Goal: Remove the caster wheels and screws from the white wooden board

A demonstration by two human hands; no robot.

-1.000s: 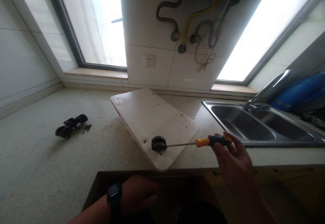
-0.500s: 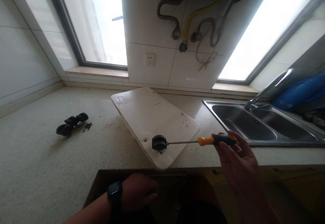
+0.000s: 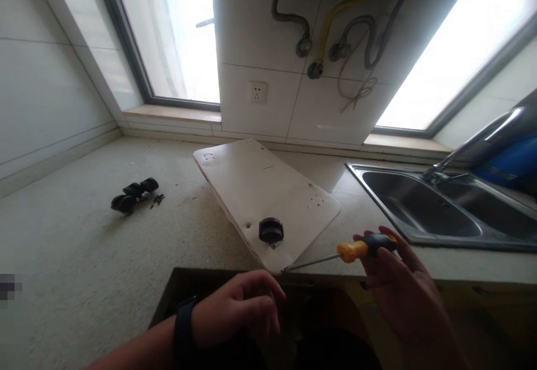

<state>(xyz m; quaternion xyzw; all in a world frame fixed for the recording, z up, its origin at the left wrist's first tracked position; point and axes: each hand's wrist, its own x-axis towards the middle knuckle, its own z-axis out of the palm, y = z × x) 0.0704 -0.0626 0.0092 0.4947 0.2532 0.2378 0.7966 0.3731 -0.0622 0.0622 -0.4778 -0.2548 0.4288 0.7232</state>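
Note:
My right hand (image 3: 403, 275) grips the screwdriver (image 3: 364, 247) by its orange and black handle. Its shaft points left, and a small dark bit, perhaps a screw, shows at the tip beside the board's near corner. My left hand (image 3: 247, 303), a dark watch on its wrist, is just below that tip, fingers loosely bent and apart with nothing visible in them. A white board (image 3: 251, 185) with rounded corners and screw holes lies on the counter. One black caster (image 3: 271, 230) stands on the board close to the near corner.
Several loose black casters (image 3: 133, 194) lie on the counter (image 3: 75, 247) at left, beside a small pile of screws (image 3: 157, 200). A steel double sink (image 3: 415, 202) with a faucet (image 3: 474, 141) is on the right. Behind is a tiled wall with a socket (image 3: 257, 92) and hoses.
The screwdriver tip has left the caster and moved down to the board's near corner. My left hand has risen toward it, its fingers spreading. The view has shifted slightly.

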